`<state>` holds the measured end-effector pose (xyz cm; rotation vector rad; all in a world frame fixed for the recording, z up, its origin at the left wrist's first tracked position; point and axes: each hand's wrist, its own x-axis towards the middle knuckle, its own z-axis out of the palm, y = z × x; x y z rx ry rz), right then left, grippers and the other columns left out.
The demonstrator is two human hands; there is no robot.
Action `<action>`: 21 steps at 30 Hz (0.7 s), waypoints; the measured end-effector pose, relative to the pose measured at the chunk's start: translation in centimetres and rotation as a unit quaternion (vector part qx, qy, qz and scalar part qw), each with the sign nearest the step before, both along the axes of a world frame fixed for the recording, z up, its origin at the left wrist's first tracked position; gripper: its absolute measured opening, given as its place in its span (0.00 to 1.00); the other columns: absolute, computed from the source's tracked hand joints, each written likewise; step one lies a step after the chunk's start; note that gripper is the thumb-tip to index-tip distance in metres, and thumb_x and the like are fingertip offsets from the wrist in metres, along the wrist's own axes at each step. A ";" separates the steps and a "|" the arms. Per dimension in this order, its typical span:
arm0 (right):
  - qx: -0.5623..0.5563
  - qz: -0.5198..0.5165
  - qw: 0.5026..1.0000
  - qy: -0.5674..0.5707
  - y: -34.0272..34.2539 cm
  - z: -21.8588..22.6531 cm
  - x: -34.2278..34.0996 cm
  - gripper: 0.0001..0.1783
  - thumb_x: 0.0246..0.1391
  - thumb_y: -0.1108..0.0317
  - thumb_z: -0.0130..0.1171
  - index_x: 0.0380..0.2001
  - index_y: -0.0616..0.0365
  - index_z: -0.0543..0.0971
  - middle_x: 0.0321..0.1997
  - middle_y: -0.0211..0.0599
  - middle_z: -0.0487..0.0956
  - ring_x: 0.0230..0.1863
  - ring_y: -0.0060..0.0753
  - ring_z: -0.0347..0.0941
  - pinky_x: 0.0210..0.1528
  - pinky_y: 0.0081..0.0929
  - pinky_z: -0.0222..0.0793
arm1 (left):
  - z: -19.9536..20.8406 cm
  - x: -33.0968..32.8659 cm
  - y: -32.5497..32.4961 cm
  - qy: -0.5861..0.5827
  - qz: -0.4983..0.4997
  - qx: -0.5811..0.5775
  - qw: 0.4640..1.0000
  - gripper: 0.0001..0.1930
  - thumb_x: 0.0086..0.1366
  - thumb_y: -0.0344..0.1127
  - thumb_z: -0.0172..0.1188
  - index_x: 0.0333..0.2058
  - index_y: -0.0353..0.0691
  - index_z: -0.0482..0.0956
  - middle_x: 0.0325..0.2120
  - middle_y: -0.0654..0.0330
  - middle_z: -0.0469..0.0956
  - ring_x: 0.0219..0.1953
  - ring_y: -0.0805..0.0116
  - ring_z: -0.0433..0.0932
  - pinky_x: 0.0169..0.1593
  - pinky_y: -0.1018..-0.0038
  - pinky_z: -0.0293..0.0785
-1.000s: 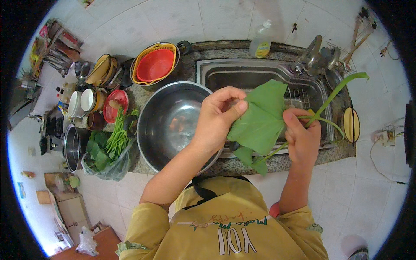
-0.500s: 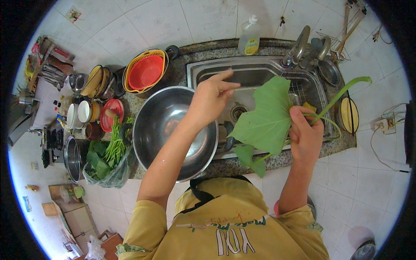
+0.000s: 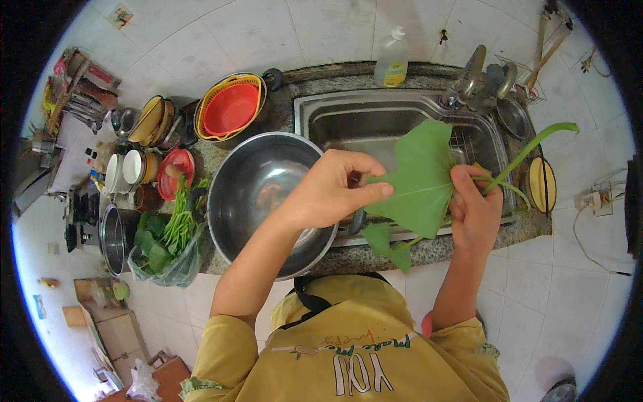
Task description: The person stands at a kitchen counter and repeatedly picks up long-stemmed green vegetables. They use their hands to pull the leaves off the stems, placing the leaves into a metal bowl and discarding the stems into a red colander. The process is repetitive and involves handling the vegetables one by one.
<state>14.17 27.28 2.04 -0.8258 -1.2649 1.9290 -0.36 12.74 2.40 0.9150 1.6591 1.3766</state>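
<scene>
A broad green leaf (image 3: 420,184) on a long curved stem hangs over the front of the sink, with smaller leaves below it. My right hand (image 3: 475,208) is closed around its stem, near where the stem meets the leaf. At the opposite edge, my left hand (image 3: 335,189) pinches the leaf between thumb and fingers. Under my left forearm sits a large steel bowl (image 3: 248,187); no food shows in its visible part.
The steel sink (image 3: 335,99) has a faucet (image 3: 472,74) at its back right. A soap bottle (image 3: 392,60) stands behind it. Left of the bowl are a bag of greens (image 3: 177,268), a red basket (image 3: 231,109) in a yellow one, and a pot (image 3: 110,241).
My left hand has come down and right from above the sink; its spread fingers have closed on the leaf's left edge. My right hand keeps its hold on the stem.
</scene>
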 end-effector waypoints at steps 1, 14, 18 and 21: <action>0.001 -0.001 1.000 -0.002 -0.1 0.0 -0.1 0.07 0.40 0.72 0.62 0.25 0.62 0.76 0.12 0.19 0.65 0.09 0.10 0.50 0.11 0.12 0.40 | -0.2 0.0 0.0 -0.005 0.012 0.013 1.000 0.05 0.51 0.29 0.61 0.24 0.36 0.74 0.17 0.72 0.69 0.20 0.85 0.63 0.22 0.86 0.58; 0.003 -0.027 1.000 -0.004 -1.0 -0.2 0.0 0.08 0.39 0.72 0.64 0.24 0.62 0.76 0.12 0.18 0.64 0.09 0.09 0.48 0.12 0.12 0.38 | -3.3 -2.1 2.0 -0.151 0.248 0.118 0.950 0.12 0.55 0.24 0.52 0.40 0.36 0.74 0.27 0.63 0.72 0.27 0.77 0.70 0.33 0.82 0.69; -0.019 -0.020 1.000 0.001 -0.8 -0.2 -0.2 0.08 0.39 0.71 0.63 0.24 0.62 0.76 0.12 0.18 0.63 0.09 0.08 0.48 0.11 0.12 0.38 | -6.4 -4.1 3.0 0.225 0.166 0.064 0.958 0.16 0.54 0.26 0.54 0.44 0.40 0.73 0.33 0.60 0.75 0.28 0.73 0.72 0.38 0.77 0.69; -0.023 -0.015 1.000 0.004 -0.6 -0.2 -0.2 0.08 0.40 0.71 0.63 0.24 0.61 0.76 0.11 0.17 0.63 0.09 0.08 0.48 0.11 0.12 0.38 | -4.8 -3.9 2.8 0.283 0.210 0.021 0.936 0.10 0.55 0.29 0.55 0.38 0.38 0.76 0.29 0.60 0.77 0.28 0.73 0.73 0.38 0.77 0.68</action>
